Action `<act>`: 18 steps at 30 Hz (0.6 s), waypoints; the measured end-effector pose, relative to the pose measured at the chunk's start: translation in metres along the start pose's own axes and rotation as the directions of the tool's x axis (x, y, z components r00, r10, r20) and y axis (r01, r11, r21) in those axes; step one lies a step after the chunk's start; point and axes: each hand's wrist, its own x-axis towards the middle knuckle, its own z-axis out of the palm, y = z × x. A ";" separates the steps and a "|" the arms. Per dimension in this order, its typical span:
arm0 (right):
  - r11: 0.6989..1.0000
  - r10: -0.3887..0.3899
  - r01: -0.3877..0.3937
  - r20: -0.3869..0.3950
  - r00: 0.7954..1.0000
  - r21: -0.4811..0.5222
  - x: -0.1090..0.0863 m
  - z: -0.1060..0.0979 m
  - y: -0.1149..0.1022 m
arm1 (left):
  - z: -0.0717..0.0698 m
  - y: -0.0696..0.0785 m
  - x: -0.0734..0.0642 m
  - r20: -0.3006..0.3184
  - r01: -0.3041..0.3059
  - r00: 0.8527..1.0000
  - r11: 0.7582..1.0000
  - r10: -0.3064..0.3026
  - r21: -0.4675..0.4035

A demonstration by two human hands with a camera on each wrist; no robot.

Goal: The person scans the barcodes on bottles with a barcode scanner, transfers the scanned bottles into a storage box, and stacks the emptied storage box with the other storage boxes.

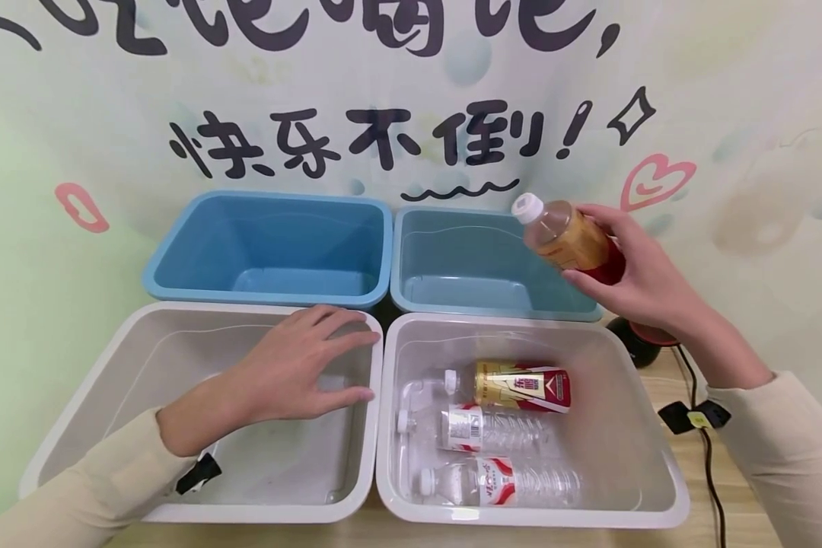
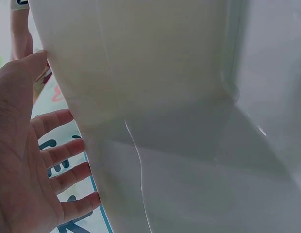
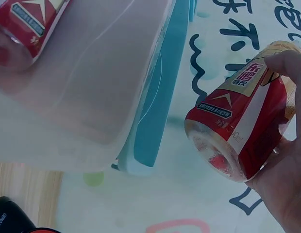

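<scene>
My right hand grips a drink bottle with a white cap and a gold-and-red label. It is held tilted above the right part of the back-right bin, cap toward the upper left. In the right wrist view the bottle's base faces the camera. Over the front-left white bin, my left hand has its fingers spread, fingertips at the bin's right and back rims; nothing is in it. The front-right white bin contains a matching gold-and-red bottle and two clear bottles, one middle, one nearest, lying down.
Behind stand a blue bin and a teal bin, against a wall covering with black lettering. To the right, a black cable and a dark object lie on the wooden table.
</scene>
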 end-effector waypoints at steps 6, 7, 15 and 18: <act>0.996 -0.091 0.091 0.036 0.995 -0.007 0.020 0.008 0.001 | 0.000 0.000 0.000 0.012 0.006 1.000 1.000 -0.006 -0.001; 0.994 -0.104 0.105 0.045 0.994 -0.007 0.023 0.009 0.002 | 0.000 0.000 0.000 0.013 0.005 1.000 1.000 -0.005 -0.001; 0.989 -0.144 0.147 0.117 0.983 -0.025 0.048 0.020 0.002 | -0.001 -0.002 -0.002 -0.002 0.000 1.000 1.000 0.000 0.016; 0.988 -0.144 0.150 0.152 0.978 -0.032 0.052 0.022 0.001 | 0.000 -0.001 -0.001 0.002 -0.002 1.000 1.000 0.002 0.007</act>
